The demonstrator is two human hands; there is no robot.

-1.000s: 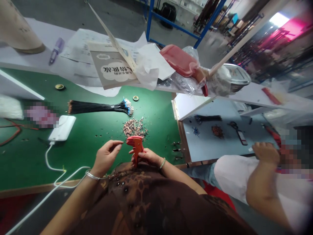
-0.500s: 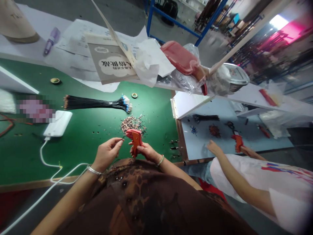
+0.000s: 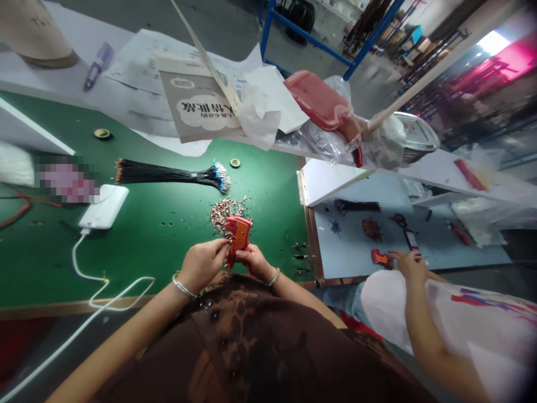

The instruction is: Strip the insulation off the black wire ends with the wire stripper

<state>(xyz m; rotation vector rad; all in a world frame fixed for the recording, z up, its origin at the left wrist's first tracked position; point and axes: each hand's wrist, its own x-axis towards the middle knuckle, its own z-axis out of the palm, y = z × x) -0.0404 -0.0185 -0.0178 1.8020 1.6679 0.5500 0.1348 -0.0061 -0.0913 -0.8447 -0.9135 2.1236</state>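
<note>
My right hand (image 3: 251, 261) is shut around the grip of a red hand crimping tool (image 3: 239, 235). My left hand (image 3: 203, 266) has moved up against the tool's jaw, its fingers pinched together on what seems to be a thin wire, mostly hidden. Just beyond the tool lies a heap of small copper terminals (image 3: 226, 215) on the green work mat (image 3: 146, 246). Farther up is a long bundle of black wires (image 3: 168, 176) with blue-tipped ends.
A white power bank (image 3: 104, 207) with a white cable (image 3: 104, 285) lies left of my hands. Papers and a booklet (image 3: 197, 101) sit beyond the mat. At right, a co-worker's hand (image 3: 411, 266) is over a pale blue table (image 3: 352, 246).
My left hand has moved right and now meets the tool's jaw. The co-worker's red tool has gone from held up to low on the blue table.
</note>
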